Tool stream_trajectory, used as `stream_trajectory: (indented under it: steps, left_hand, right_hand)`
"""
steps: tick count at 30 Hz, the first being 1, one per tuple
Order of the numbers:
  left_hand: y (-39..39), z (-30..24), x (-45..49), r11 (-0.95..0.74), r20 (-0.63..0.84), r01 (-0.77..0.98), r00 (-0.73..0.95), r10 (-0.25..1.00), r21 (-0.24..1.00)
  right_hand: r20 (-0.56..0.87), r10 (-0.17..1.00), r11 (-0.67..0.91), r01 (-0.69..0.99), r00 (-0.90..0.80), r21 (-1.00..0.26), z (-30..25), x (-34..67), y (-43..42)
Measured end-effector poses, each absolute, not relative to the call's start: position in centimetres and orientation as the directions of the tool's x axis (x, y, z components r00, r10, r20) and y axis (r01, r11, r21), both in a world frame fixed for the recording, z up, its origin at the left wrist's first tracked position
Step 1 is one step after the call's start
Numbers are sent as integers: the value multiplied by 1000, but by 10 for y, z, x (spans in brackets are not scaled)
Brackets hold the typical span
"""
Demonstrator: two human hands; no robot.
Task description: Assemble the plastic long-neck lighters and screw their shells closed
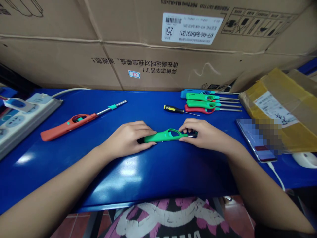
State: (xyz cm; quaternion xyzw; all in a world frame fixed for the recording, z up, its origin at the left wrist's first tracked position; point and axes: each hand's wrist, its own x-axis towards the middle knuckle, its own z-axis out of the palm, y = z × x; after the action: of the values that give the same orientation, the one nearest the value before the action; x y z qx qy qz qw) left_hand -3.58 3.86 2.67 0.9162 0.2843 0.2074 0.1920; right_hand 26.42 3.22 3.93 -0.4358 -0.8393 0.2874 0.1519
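A green long-necked lighter point(162, 136) lies across the middle of the blue table, held at both ends. My left hand point(132, 137) is closed round the butt of its handle, thumb on the near side. My right hand point(198, 132) pinches the other end, where the handle meets the metal tube; much of the tube is hidden by the fingers. Off to the left rests a red-orange lighter point(68, 126) with a teal piece on its tube. Behind my right hand are a black and yellow screwdriver point(173, 109) and a row of several lighters point(200, 104) in blue, green and red.
A large cardboard box point(148, 53) stands along the table's back edge. At the left is a white power strip point(32, 112). On the right are a taped yellow-brown parcel point(292, 112), a phone point(255, 140) with a white cable, and a white rounded object point(305, 159).
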Motion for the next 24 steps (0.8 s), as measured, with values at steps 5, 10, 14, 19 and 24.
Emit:
stream_trajectory:
  steps: [5,10,14,19,24]
  left_hand:
    - [39,27,-36,-787,280,440,764,581,433]
    - [37,26,-35,-791,290,426,766,574,439]
    - [37,25,-35,-797,289,428,770,569,427]
    - [35,25,-34,-832,269,468,795,543,297]
    - [18,23,-22,-824,271,566,795,542,-10]
  right_hand:
    - [-4,809,502,693,-588,-518,42,266,32]
    - [53,740,639,676,-671,-367,43,269,32]
    - [49,721,677,687,-692,-263,44,269,30]
    - [16,750,662,749,-661,-35,47,260,22]
    - [-29,775,631,769,-632,108,50,243,9]
